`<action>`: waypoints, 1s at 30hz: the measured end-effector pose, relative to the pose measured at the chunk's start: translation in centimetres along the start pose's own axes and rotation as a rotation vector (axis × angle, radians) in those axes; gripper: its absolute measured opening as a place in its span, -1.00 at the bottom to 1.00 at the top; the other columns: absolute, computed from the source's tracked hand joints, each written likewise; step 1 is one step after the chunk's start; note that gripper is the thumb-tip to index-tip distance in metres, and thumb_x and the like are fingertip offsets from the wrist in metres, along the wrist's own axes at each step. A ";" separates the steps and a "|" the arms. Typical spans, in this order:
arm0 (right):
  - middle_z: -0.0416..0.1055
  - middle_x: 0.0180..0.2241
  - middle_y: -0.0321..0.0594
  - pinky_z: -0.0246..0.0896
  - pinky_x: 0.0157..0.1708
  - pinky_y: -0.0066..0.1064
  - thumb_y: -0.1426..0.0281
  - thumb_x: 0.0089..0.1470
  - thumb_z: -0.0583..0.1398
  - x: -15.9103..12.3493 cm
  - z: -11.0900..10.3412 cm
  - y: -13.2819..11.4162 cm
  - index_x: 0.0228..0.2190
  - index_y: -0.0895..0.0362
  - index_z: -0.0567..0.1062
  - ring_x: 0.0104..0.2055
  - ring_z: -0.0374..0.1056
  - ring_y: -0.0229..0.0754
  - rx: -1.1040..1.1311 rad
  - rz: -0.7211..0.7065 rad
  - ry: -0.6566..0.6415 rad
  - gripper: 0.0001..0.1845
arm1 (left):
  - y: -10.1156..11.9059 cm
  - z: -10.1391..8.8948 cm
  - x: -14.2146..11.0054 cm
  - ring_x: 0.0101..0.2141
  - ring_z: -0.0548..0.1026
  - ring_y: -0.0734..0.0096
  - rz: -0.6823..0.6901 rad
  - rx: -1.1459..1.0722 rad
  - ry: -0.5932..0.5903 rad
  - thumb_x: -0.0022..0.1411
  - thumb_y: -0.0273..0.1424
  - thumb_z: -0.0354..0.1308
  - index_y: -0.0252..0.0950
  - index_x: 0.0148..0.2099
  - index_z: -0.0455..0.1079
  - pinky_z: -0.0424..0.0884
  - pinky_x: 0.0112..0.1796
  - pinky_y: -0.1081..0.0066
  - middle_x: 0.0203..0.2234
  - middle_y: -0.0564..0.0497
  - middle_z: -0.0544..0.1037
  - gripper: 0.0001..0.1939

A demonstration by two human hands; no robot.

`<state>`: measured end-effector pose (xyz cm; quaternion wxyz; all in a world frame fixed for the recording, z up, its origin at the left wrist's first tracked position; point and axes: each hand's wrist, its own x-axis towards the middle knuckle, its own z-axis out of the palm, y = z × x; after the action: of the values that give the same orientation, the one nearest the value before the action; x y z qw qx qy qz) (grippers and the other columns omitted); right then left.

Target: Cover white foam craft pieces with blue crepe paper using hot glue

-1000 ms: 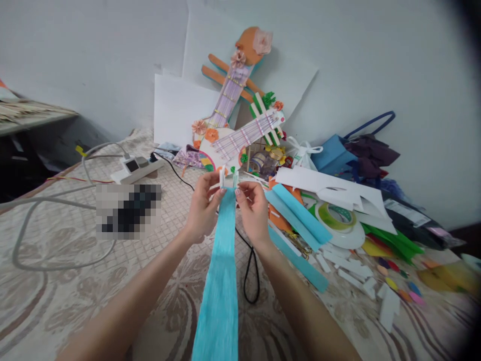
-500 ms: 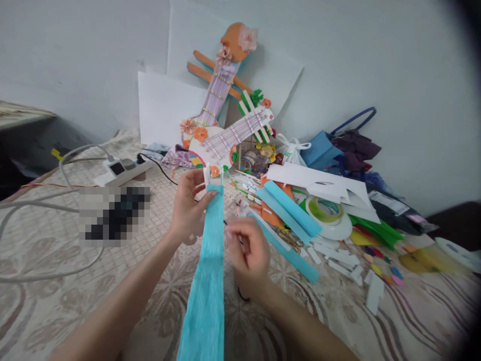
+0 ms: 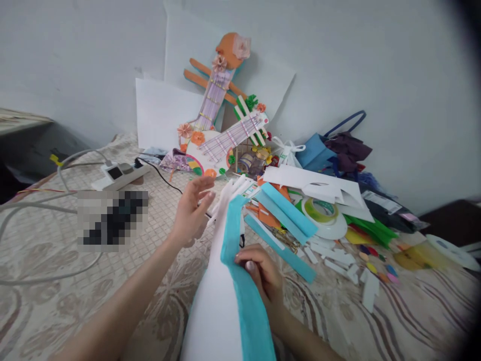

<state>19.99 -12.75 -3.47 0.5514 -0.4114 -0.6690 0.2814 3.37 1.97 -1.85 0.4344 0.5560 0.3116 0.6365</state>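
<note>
A long white piece with a turquoise-covered side rises from the bottom centre, its narrower end pointing away from me. My right hand is at the turquoise side, fingers curled and fingertips against its edge. Left of the narrow end, my left hand is raised with fingers and thumb apart, holding nothing. White sticks show at the far end of the piece. What the lower end rests on is out of view.
Two decorated guitar-like models lean at the wall. Right lie turquoise sheets, a tape roll, white offcuts and white card. Left are a power strip, cables and a blurred-out dark object.
The piece has turned, so its white face shows beside the turquoise side. My left hand has let go of its end. My right hand has moved lower, onto the turquoise edge.
</note>
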 end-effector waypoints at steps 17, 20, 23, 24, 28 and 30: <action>0.44 -0.31 -0.18 0.32 -0.26 -0.33 0.46 0.31 0.00 1.4 1.6 -1.0 -0.19 0.03 0.50 -0.24 0.40 -0.17 0.066 -0.108 -0.030 -0.73 | 1.4 -2.4 2.8 -0.60 0.26 0.61 -0.116 -0.296 0.136 0.00 -0.26 0.44 -0.26 -0.46 0.34 0.25 -0.54 0.58 -0.66 0.18 0.33 -0.68; 0.45 -0.32 -0.17 0.33 -0.27 -0.32 0.46 0.30 0.01 1.9 2.2 -0.9 -0.18 0.05 0.49 -0.25 0.41 -0.17 0.053 -0.161 -0.050 -0.74 | 1.4 -2.3 3.6 -0.57 0.31 0.60 -0.140 -0.283 0.106 0.02 -0.30 0.42 -0.28 -0.46 0.37 0.28 -0.52 0.57 -0.63 0.14 0.36 -0.72; 0.47 -0.33 -0.17 0.35 -0.30 -0.32 0.47 0.29 0.01 2.5 2.5 -0.7 -0.18 0.07 0.49 -0.27 0.42 -0.16 0.036 -0.227 -0.073 -0.74 | 1.6 -2.5 4.4 -0.55 0.33 0.60 -0.171 -0.288 0.106 0.02 -0.34 0.42 -0.29 -0.46 0.39 0.32 -0.51 0.58 -0.59 0.11 0.40 -0.75; 0.47 -0.34 -0.17 0.35 -0.30 -0.32 0.47 0.29 0.01 2.6 2.5 -0.6 -0.18 0.07 0.49 -0.27 0.42 -0.16 0.030 -0.241 -0.081 -0.74 | 1.7 -2.6 4.6 -0.55 0.33 0.60 -0.181 -0.293 0.108 0.01 -0.34 0.42 -0.29 -0.46 0.39 0.32 -0.52 0.60 -0.56 0.10 0.42 -0.75; 0.48 -0.32 -0.15 0.37 -0.26 -0.28 0.44 0.31 -0.01 2.8 2.2 -0.4 -0.14 0.07 0.47 -0.24 0.43 -0.13 0.021 -0.307 -0.116 -0.72 | 2.4 -3.1 4.7 -0.59 0.29 0.66 -0.239 -0.318 0.082 -0.04 -0.35 0.44 -0.32 -0.46 0.38 0.26 -0.58 0.63 -0.49 0.03 0.52 -0.72; 0.49 -0.28 -0.10 0.38 -0.24 -0.25 0.37 0.33 -0.03 2.7 2.1 -0.3 -0.10 0.07 0.46 -0.21 0.43 -0.11 0.019 -0.360 -0.137 -0.70 | 2.7 -3.1 4.5 -0.64 0.24 0.69 -0.263 -0.328 0.059 -0.04 -0.36 0.44 -0.31 -0.46 0.34 0.19 -0.62 0.64 -0.54 0.05 0.50 -0.70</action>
<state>17.77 -10.40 -2.31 0.5499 -0.2599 -0.7650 0.2118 -0.29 5.14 1.91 0.5891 0.4137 0.2861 0.6325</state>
